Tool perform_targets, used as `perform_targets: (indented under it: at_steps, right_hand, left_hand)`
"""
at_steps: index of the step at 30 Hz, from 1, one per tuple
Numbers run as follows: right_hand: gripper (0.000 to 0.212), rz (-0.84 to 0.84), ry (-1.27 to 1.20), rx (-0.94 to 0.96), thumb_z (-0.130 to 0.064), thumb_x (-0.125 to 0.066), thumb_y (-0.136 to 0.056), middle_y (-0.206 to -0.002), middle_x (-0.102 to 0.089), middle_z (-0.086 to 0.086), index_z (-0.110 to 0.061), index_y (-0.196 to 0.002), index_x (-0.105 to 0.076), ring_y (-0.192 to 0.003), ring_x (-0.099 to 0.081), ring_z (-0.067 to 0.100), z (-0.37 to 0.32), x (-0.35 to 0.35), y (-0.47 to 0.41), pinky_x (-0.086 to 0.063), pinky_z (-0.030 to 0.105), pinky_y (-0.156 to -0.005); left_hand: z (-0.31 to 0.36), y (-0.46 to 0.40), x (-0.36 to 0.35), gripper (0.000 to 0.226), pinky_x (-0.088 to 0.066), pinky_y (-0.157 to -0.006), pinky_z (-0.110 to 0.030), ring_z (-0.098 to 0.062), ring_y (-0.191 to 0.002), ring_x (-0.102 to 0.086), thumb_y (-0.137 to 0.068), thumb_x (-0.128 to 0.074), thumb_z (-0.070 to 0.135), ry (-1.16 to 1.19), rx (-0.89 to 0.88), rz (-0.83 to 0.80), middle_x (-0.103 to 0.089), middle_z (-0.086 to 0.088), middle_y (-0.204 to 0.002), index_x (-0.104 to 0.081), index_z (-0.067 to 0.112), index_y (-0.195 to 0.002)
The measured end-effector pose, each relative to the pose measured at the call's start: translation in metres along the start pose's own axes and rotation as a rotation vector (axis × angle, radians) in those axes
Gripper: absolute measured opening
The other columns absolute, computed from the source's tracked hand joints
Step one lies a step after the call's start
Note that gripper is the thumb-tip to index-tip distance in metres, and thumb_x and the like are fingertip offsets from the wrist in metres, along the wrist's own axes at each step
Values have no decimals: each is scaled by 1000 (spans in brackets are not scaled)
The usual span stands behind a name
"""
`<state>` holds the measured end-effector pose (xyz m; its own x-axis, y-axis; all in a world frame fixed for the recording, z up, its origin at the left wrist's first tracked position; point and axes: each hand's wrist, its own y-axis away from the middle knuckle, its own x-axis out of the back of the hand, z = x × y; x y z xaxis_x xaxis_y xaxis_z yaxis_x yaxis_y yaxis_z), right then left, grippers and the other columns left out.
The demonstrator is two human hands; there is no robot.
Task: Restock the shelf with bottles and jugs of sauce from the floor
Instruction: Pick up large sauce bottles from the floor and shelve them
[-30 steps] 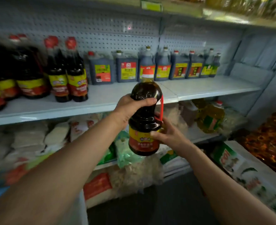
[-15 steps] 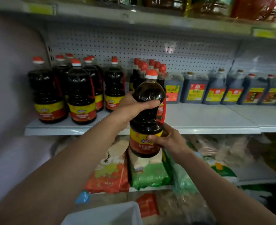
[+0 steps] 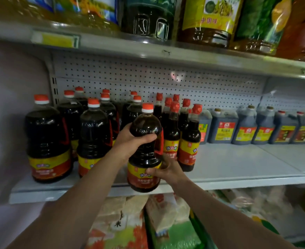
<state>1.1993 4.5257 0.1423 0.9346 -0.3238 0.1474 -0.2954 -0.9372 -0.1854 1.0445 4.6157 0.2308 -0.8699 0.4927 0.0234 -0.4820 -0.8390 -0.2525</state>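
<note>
– Where's the bottle [image 3: 144,151] right now?

– In the air at the shelf's [image 3: 238,178] front lip, upright, its base hanging just below the edge.

– Held how?

– Left hand [image 3: 130,141] wraps the upper bulge, thumb across the front. Right hand [image 3: 166,172] curls round the label from the right, under the red handle. Both arms reach up from below.

– Any room on the shelf?

– Bare board right of the bottle, out to the front edge. Big bottles [image 3: 67,137] crowd the left; slim bottles [image 3: 181,133] stand just behind it – touching or not, I can't tell.

– And farther back?

– Jugs [image 3: 247,128] line the pegboard [image 3: 166,81] on the right.
</note>
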Motion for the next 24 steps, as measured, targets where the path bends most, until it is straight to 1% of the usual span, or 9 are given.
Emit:
perform_targets:
  at_steps: [2,5,8,10,14,16,18,22,24]
  right_hand:
    - [70,-9,19,-11,-24,-92,-71,-127,-70,-8,-29,-133,-61,-121,-64,11,7,-3,-12,-52,43,-104]
    - [71,-40,62,-20,-30,-91,-73,-128,-69,-11,-30,-136,-58,-122,-63,8,10,-6,-33,-51,38,-105]
    - [76,-52,116,-33,-34,-91,-73,-128,-69,-13,-28,-140,-55,-121,-62,4,10,-12,-52,-50,35,-106]
    - [72,-37,125,-48,-28,-89,-76,-123,-69,-16,-28,-140,-54,-115,-61,-4,12,-14,-58,-50,29,-104]
    - [81,-12,157,-38,-36,-88,-75,-121,-65,-24,-29,-146,-49,-111,-56,-13,16,-14,-62,-48,21,-98]
    - [84,-19,170,-39,-39,-88,-74,-123,-65,-22,-30,-148,-48,-115,-56,-9,18,-15,-63,-48,23,-100]
    - [87,-22,183,-46,-42,-88,-74,-130,-65,-17,-30,-150,-46,-123,-57,1,20,-16,-64,-48,29,-105]
    - [99,4,215,-68,-60,-87,-64,-135,-64,-12,-33,-150,-44,-129,-56,11,21,-21,-65,-49,40,-109]
    - [99,7,222,-71,-62,-87,-63,-135,-64,-11,-34,-149,-45,-129,-57,13,21,-22,-67,-49,42,-109]
  left_hand:
    - [-11,-12,3,77,-52,-96,-40,-13,-106,-68,-50,-95,43,-12,-14,8,-74,9,-109,-64,32,-119]
    - [-17,-31,9,84,-50,-99,-41,-11,-109,-65,-49,-91,49,-34,-45,16,-71,10,-114,-60,34,-125]
    - [-20,-46,17,74,-47,-98,-36,-9,-108,-62,-66,-91,34,-27,-37,20,-67,10,-117,-55,30,-130]
    - [-23,-53,19,68,-44,-95,-33,-5,-107,-59,-71,-88,30,-28,-31,-3,-64,10,-117,-52,30,-129]
    - [-24,-60,20,88,-45,-103,-40,-13,-116,-59,-61,-90,43,-50,1,-31,-64,8,-125,-48,32,-138]
    - [-23,-62,21,85,-43,-104,-40,-14,-118,-57,-69,-89,37,-50,28,-46,-61,7,-126,-44,30,-141]
    - [-24,-62,22,82,-41,-101,-37,-14,-118,-54,-76,-85,32,-56,48,-49,-58,9,-126,-40,29,-144]
    - [-22,-62,23,82,-37,-98,-36,-14,-116,-50,-79,-83,32,-75,81,-30,-55,11,-123,-35,30,-145]
    - [-21,-65,25,84,-37,-100,-37,-16,-120,-48,-78,-83,34,-90,98,-32,-54,9,-129,-35,30,-147]
